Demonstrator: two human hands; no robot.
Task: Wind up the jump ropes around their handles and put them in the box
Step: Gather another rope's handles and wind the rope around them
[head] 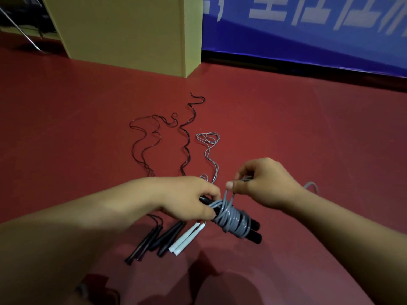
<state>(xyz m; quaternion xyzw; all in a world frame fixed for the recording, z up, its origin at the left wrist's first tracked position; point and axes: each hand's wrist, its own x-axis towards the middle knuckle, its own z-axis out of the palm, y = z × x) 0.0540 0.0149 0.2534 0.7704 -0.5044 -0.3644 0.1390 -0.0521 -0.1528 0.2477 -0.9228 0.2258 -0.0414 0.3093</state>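
My left hand [189,198] grips a pair of black handles [253,233] with grey rope coiled round them [233,220]. My right hand [262,183] pinches the free grey rope just above the coil; a loop of it [311,186] sticks out behind my right wrist. On the red floor lie two black ropes [186,137] with black handles [169,238] near me, and a grey rope [209,146] with white handles [187,239]. No box is in view.
A yellow-green pillar [132,34] stands at the back. To its right runs a blue banner wall [308,34]. Metal chair legs [24,34] show at the far left. My knees fill the bottom of the view.
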